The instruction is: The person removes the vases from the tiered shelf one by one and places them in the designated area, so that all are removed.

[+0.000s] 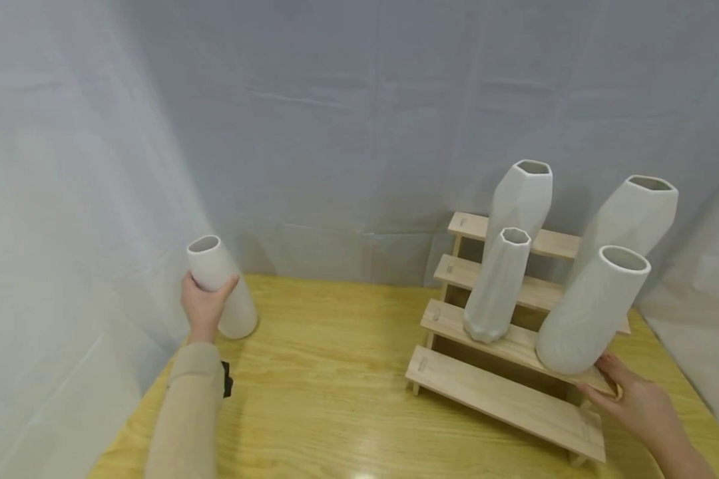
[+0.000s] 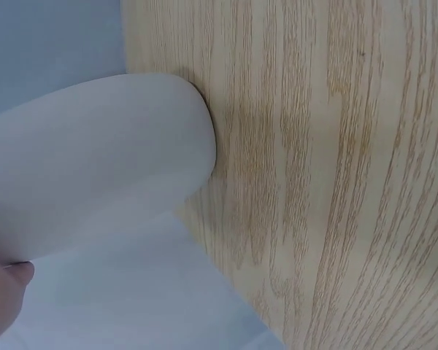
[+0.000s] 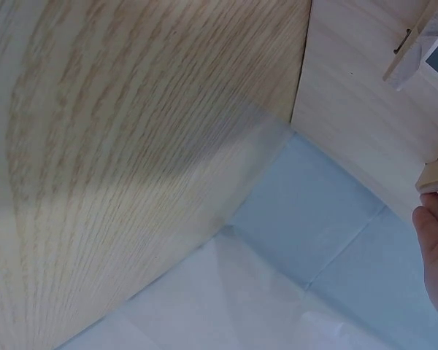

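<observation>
At the table's left side my left hand (image 1: 204, 303) grips a smooth white vase (image 1: 238, 309) near its neck, fingers and thumb around it. The left wrist view shows the lower body of this vase (image 2: 109, 153) with its base at the wooden tabletop, and part of the hand at the edge. On the right, my right hand (image 1: 638, 399) holds the end of a lower shelf on a stepped wooden stand (image 1: 503, 399), thumb in front and fingers behind. Its fingers (image 3: 431, 230) meet the shelf's end (image 3: 436, 175) in the right wrist view.
Several white vases stand on the stand: a slim ribbed one (image 1: 496, 293) and a round-mouthed one (image 1: 587, 319) on a lower shelf, with faceted ones (image 1: 521, 199) (image 1: 629, 213) higher up. Grey-white sheeting (image 1: 335, 146) hangs behind the wooden table (image 1: 323, 399).
</observation>
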Motion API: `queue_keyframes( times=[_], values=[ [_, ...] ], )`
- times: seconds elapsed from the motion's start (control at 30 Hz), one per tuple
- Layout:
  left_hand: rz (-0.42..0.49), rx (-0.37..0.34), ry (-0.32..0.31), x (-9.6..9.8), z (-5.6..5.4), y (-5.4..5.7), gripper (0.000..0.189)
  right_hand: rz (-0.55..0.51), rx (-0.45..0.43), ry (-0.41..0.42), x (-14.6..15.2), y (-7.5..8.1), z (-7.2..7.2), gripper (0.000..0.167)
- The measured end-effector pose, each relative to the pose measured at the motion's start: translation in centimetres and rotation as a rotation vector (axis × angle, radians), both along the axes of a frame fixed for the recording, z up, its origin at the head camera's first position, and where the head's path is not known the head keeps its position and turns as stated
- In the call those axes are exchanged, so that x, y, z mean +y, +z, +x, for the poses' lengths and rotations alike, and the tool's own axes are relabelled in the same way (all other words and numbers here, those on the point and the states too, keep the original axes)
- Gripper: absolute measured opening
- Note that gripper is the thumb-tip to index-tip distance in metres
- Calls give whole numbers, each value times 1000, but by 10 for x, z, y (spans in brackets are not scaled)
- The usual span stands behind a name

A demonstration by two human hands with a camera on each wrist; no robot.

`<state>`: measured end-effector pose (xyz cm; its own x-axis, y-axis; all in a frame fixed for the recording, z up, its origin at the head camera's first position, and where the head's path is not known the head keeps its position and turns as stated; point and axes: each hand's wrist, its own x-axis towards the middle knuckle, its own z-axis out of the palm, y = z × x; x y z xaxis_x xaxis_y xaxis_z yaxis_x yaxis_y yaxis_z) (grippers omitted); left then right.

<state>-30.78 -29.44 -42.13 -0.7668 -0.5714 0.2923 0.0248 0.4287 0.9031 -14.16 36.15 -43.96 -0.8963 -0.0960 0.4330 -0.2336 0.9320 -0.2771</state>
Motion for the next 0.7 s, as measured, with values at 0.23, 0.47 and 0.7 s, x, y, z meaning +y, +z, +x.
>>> queue_keyframes(
  times=[0.23,0.47,0.7],
  values=[
    [-12,-16,-54,-3,2,7,81,-2,58,21,-1,0,-2,57],
    [-13,-58,-65,-5,13,17,84,7,82,30,-1,-1,-2,57],
    [-10,-61,-54,-8,26,20,86,2,89,32,0,-2,-2,58]
  ],
)
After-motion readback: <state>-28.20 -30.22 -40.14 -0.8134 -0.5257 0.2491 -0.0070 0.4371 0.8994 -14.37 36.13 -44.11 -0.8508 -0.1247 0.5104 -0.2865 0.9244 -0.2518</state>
